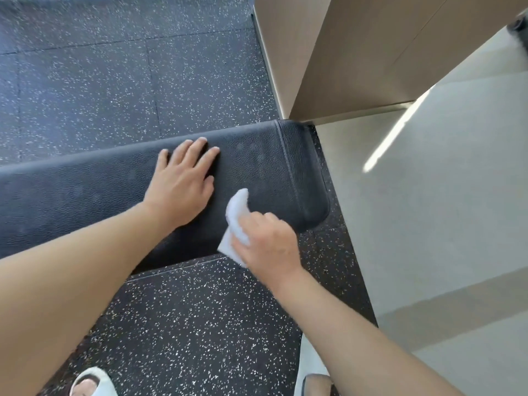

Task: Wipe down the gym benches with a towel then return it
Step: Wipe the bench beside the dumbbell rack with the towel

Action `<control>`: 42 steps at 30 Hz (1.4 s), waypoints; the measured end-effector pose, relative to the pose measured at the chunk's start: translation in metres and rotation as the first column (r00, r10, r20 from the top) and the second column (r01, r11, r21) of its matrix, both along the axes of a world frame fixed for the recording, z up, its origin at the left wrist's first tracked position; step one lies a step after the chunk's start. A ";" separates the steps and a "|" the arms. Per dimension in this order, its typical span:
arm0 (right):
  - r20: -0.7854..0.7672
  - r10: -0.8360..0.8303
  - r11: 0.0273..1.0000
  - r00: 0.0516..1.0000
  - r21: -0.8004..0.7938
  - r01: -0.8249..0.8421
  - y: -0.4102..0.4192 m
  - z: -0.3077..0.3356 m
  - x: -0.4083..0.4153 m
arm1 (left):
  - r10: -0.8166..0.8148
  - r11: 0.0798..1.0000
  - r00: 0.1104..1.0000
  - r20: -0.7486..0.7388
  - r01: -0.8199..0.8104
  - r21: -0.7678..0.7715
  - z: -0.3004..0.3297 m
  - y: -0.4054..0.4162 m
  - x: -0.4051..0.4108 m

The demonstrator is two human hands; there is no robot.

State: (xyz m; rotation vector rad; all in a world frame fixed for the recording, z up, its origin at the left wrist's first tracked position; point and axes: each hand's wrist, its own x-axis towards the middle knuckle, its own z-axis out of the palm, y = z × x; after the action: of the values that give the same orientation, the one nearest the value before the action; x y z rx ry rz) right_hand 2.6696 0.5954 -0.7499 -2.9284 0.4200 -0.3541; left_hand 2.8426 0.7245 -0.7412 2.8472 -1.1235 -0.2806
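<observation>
the left hand (183, 182) lies flat on the black bench (85, 192), palm down, fingers spread and pointing toward the far edge. it holds nothing. the right hand (268, 244) is curled around a white towel (237, 221), gripping it near the bench's near edge, close to the rounded right end. part of the towel sticks up past the knuckles over the pad, and a flat corner hangs out below the hand, over the edge of the bench. whether the cloth presses on the pad cannot be told. the two hands are near each other but apart, the left one farther in on the pad.

the bench runs across the view, its stitched end cap on the right. under it is a dark speckled floor (183, 324). to the right, pale tile (428, 224) begins, with a bright streak of light on it. a tan column (343, 52) stands just past the bench's right end. a white slipper (91, 381) shows at the bottom left.
</observation>
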 end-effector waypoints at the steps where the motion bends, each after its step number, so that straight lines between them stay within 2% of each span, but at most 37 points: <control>1: 0.028 0.057 0.998 0.998 0.011 -0.058 0.002 -0.003 0.000 | 0.016 1.000 1.000 0.017 -0.016 -0.014 -0.003 0.002 -0.001; 4: 0.088 0.296 0.955 0.951 -0.043 -0.293 -0.024 -0.009 0.009 | 0.111 0.987 0.993 0.036 -0.106 -0.120 -0.015 0.003 -0.015; 5: 0.089 0.332 0.942 0.939 -0.081 -0.325 -0.034 -0.011 0.018 | 0.147 0.977 0.989 0.034 -0.140 -0.158 -0.018 0.002 -0.018; 8: 0.118 0.224 0.968 0.968 -0.144 -0.206 -0.062 -0.008 0.070 | 0.177 0.967 0.983 0.041 -0.166 -0.194 -0.021 0.000 -0.017; 11: 0.108 0.151 0.988 0.983 -0.041 -0.147 -0.086 -0.007 0.131 | 0.193 0.963 0.979 0.063 -0.177 -0.203 -0.022 0.002 -0.018; 14: 0.054 -0.003 0.999 0.999 -0.035 0.005 -0.097 -0.010 0.189 | 0.194 0.964 0.977 0.087 -0.173 -0.203 -0.027 0.001 -0.017; 17: 0.035 -0.116 0.993 0.993 0.006 0.116 -0.076 -0.018 0.196 | 0.213 0.957 0.974 0.074 -0.193 -0.216 -0.030 0.003 -0.015; 19: 0.067 -0.041 0.999 0.997 0.025 0.039 -0.047 -0.018 0.154 | 0.211 0.957 0.976 0.047 -0.196 -0.214 -0.030 0.003 -0.017; 22: 0.095 0.165 0.983 0.982 0.062 -0.171 -0.015 -0.011 0.058 | 0.209 0.956 0.977 0.034 -0.198 -0.215 -0.027 0.004 -0.018; 24: 0.185 0.343 0.935 0.921 0.024 -0.353 -0.045 -0.013 0.022 | 0.211 0.955 0.976 0.053 -0.194 -0.222 -0.025 0.003 -0.017; 25: 0.190 0.380 0.922 0.905 -0.003 -0.387 -0.071 -0.013 0.020 | 0.208 0.956 0.977 0.057 -0.190 -0.225 -0.025 0.002 -0.016; 27: 0.173 0.306 0.952 0.936 -0.046 -0.303 -0.114 -0.012 0.042 | 0.200 0.959 0.978 0.066 -0.182 -0.216 -0.026 0.001 -0.015; 29: 0.147 0.104 0.994 0.984 0.018 -0.108 -0.136 -0.012 0.086 | 0.195 0.963 0.978 0.075 -0.176 -0.206 -0.029 0.003 -0.015; 31: 0.121 -0.078 0.997 0.990 0.027 0.076 -0.135 -0.014 0.132 | 0.195 0.962 0.978 0.073 -0.176 -0.208 -0.030 0.003 -0.015; 33: 0.108 -0.120 0.993 0.987 0.006 0.120 -0.108 -0.015 0.165 | 0.196 0.963 0.978 0.077 -0.177 -0.202 -0.030 0.003 -0.016; 35: 0.063 -0.064 0.997 0.996 -0.030 0.066 -0.066 -0.012 0.181 | 0.195 0.964 0.978 0.073 -0.177 -0.199 -0.029 0.002 -0.015; 38: 0.129 0.076 0.992 0.989 0.091 -0.088 -0.027 -0.003 0.158 | 0.200 0.961 0.978 0.052 -0.186 -0.207 -0.030 0.004 -0.015; 40: 0.158 0.178 0.974 0.971 0.116 -0.197 -0.038 -0.004 0.121 | 0.197 0.957 0.979 0.059 -0.179 -0.229 -0.032 0.006 -0.015; 42: 0.181 0.281 0.952 0.943 0.075 -0.298 -0.072 -0.011 0.076 | 0.196 0.953 0.978 0.075 -0.172 -0.249 -0.033 0.004 -0.015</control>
State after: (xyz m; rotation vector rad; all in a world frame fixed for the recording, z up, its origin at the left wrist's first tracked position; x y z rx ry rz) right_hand 2.7459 0.5234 -0.7612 -2.7759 -0.0192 -0.5148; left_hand 2.8275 0.7288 -0.7741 2.7444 -0.8311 0.0095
